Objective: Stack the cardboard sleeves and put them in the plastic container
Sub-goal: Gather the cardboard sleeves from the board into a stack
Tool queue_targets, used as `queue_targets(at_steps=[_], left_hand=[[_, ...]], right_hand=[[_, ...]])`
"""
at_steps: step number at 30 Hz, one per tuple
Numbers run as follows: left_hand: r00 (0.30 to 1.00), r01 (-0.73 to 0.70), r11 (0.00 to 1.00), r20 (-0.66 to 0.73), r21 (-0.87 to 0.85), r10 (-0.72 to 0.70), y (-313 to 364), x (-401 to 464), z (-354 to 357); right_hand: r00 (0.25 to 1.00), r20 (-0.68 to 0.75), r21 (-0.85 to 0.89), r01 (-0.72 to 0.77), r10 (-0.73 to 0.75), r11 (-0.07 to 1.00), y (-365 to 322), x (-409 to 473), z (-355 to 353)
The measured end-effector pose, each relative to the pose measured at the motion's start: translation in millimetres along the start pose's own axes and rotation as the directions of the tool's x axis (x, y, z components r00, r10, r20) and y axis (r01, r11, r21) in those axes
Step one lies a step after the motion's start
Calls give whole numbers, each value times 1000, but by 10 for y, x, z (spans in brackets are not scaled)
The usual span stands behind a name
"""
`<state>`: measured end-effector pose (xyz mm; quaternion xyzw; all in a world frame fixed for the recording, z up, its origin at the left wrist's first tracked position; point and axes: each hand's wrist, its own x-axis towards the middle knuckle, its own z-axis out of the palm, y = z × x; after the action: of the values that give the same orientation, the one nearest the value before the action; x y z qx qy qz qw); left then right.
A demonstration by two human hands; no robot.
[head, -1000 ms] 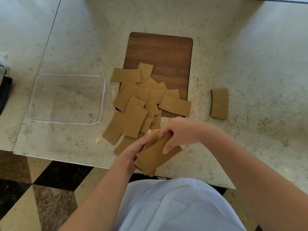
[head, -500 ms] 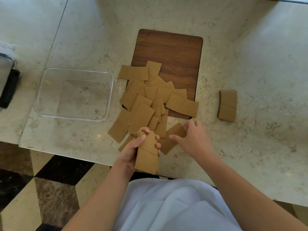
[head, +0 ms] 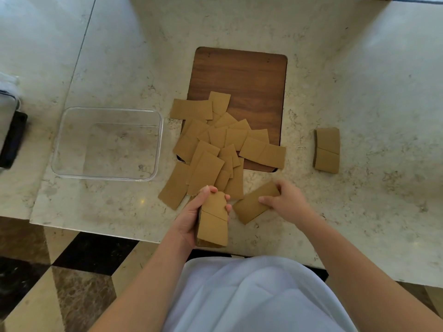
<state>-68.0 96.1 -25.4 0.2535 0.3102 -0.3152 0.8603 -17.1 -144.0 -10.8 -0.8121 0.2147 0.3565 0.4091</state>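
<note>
Several flat brown cardboard sleeves [head: 215, 149] lie scattered over the near end of a wooden board [head: 242, 75] and the marble counter. My left hand [head: 191, 216] grips a small stack of sleeves [head: 213, 224] at the counter's front edge. My right hand [head: 285, 200] rests on a single sleeve [head: 251, 204] lying flat just right of that stack, fingers pinching its far end. The clear plastic container [head: 107, 142] stands empty to the left of the pile.
A separate small stack of sleeves [head: 327, 149] lies on the counter to the right. A dark object [head: 13, 137] sits at the far left edge. The counter's front edge runs just below my hands, with tiled floor beyond.
My right hand left the stack and reached right to a loose sleeve, sliding it away from the pile. My left hand kept the stack and turned it upright.
</note>
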Motion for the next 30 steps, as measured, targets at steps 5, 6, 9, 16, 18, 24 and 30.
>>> queue_targets(at_steps=[5,6,9,16,18,24,30], left_hand=[[996,-43,996,-76,75,48,25,81,171],[992,-75,995,-99,70,82,19,107,211],[974,-174,978,-125,117,188,5,209,349],[961,-236,946,-93,221,262,130,311,454],[969,-230,940,-28,251,245,157,313,445],[988,-139,978,87,156,126,221,461,461],[982,-75,997,170,-13,76,310,583,493]], right_hand=[[987,-102,497,-61,128,866,-100,-264,-206],[984,-68,630,-88,167,772,-165,-333,-193],[979,111,745,-195,170,637,-345,-526,-18],[924,350,686,-366,156,629,-471,-726,279],[885,450,640,-416,124,645,-482,-758,285],[789,612,408,-368,48,836,-580,-658,195],[835,531,64,-213,148,975,-726,-364,-23]])
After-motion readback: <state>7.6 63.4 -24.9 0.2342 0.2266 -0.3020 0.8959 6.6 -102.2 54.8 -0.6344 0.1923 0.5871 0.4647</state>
